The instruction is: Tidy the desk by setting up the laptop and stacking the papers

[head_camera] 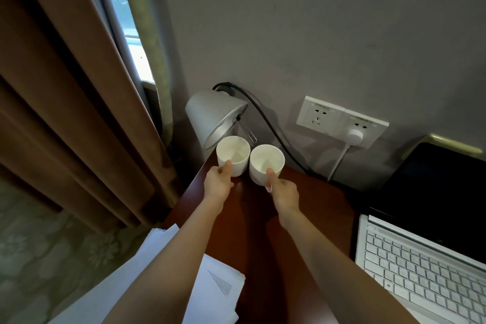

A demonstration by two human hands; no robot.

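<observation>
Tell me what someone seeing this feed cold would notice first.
Two white cups side by side at the desk's far corner, the left cup held by the left hand and the right cup by the right hand. A silver lamp shade tilts just behind them. An open laptop sits right; loose papers lie near left.

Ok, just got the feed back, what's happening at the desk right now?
The person is holding two white cups at the far corner of the desk, under the lamp: the left hand holds the left cup and the right hand holds the right cup. The cups stand side by side. The laptop is already open on the right, screen dark. The papers lie loosely at the near left edge, partly under the left arm.
</observation>
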